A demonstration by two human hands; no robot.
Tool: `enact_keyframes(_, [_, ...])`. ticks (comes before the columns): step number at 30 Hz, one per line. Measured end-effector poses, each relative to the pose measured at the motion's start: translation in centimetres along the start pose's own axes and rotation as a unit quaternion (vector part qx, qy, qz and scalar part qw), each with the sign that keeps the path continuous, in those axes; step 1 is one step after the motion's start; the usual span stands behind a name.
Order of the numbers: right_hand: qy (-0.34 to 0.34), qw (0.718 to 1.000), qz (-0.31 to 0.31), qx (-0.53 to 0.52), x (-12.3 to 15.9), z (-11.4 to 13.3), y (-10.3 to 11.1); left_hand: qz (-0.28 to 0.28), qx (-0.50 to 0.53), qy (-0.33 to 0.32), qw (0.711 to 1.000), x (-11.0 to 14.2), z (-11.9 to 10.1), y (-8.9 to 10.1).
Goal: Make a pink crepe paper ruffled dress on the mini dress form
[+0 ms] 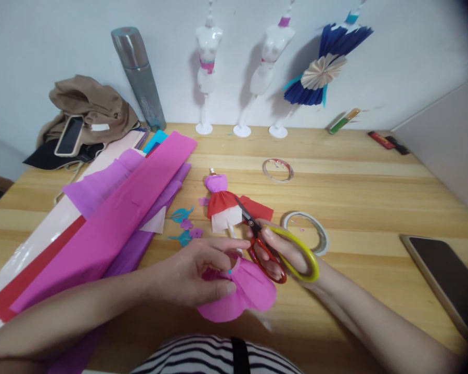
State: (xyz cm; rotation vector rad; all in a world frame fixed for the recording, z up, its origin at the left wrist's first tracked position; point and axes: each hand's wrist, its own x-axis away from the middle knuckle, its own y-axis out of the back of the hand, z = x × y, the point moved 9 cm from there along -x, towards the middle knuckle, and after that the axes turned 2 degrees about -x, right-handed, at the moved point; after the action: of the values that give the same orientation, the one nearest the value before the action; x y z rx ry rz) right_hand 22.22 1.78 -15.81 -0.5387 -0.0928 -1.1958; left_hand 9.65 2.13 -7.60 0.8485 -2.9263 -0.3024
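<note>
My left hand (pixel 197 272) is closed on a ruffled pink crepe paper skirt (pixel 253 293), with the thumb across it and the index finger stretched toward my right hand. A tiny turquoise spot shows at the skirt's gathered top. In my right hand (pixel 283 244) are scissors (pixel 252 224) with one red and one yellow handle loop, the dark blades pointing up and left. Just beyond the hands lies a small mannequin (pixel 217 185) in a purple top with red and white paper layers. A folded red paper piece (pixel 259 209) lies beside it, partly behind the blades.
Pink, purple, red and white paper sheets (pixel 113 218) cover the left side. Leaf and flower cutouts (pixel 186 223) lie nearby. Tape rolls (pixel 324 234) and a phone (pixel 444 275) are right. Mannequins (pixel 207 78) and a flask (pixel 140 78) stand along the wall.
</note>
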Motion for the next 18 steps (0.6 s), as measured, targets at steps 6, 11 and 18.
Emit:
enact_keyframes(6, [0.0,1.0,-0.009,-0.016,0.1,0.6,-0.5,-0.002,-0.003,0.003,1.0,0.0,0.2,0.0])
enact_keyframes(11, [0.004,0.999,0.023,-0.022,0.2,0.9,-0.9,-0.005,-0.004,-0.021,1.0,0.0,-0.1,0.2])
enact_keyframes(18, [-0.01,1.0,0.017,-0.008,1.1,0.7,-0.4,-0.005,0.005,-0.014,1.0,0.1,0.0,0.1])
